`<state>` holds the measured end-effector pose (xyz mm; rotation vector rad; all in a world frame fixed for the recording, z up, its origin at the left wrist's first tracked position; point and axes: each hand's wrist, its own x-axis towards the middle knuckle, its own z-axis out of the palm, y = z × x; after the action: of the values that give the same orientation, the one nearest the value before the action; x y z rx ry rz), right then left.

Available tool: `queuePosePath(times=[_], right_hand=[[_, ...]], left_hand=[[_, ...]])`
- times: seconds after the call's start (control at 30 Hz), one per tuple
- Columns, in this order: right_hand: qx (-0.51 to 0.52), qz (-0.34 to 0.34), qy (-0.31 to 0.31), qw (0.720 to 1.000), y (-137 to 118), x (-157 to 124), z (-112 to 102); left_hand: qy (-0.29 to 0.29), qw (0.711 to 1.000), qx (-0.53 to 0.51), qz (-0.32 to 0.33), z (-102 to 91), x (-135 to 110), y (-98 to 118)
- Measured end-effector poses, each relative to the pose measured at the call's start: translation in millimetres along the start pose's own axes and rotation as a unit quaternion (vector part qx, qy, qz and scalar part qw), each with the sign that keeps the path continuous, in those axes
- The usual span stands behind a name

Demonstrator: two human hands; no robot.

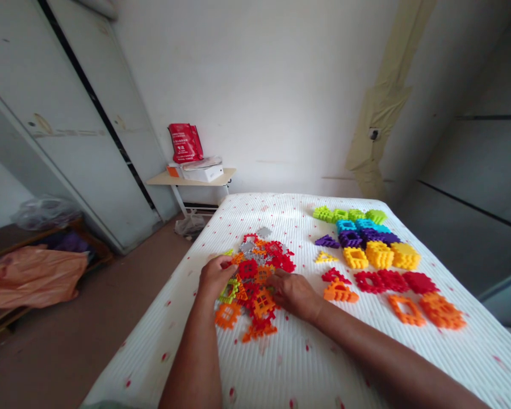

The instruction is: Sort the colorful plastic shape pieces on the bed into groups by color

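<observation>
A loose heap of flat plastic interlocking tiles [259,267], mostly red, orange and grey, lies on a white quilted bed [281,363]. My left hand [215,275] rests on the heap's left edge, fingers curled down onto the pieces. My right hand [292,292] lies on the heap's right side, fingers bent among the tiles. What either hand grips is hidden. To the right, tiles sit sorted by colour: green stacks [349,215], blue and purple stacks [364,233], yellow stacks [381,255], red tiles [389,281] and orange tiles [426,311].
A small table [191,179] with a white box and a red bag [185,142] stands against the far wall. Grey wardrobe doors [68,130] line the left. An orange plastic bag [29,275] lies on a low shelf at left. A grey wall closes in on the right.
</observation>
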<state>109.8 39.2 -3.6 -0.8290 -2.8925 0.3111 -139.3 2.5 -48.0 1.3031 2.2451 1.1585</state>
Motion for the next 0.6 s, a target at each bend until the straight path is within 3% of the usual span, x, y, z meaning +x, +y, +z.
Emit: queuePosePath(times=[0.23, 0.6], right_hand=[[-0.047, -0.014, 0.029, 0.998, 3.5, 8.2, 10.7], [-0.116, -0.058, 0.028, 0.991, 3.8, 7.1, 6.9]], left_hand=[[-0.020, 0.999, -0.046, -0.011, 4.1, -0.7, 4.4], [-0.033, 0.993, -0.108, -0.018, 7.5, -2.7, 9.0]])
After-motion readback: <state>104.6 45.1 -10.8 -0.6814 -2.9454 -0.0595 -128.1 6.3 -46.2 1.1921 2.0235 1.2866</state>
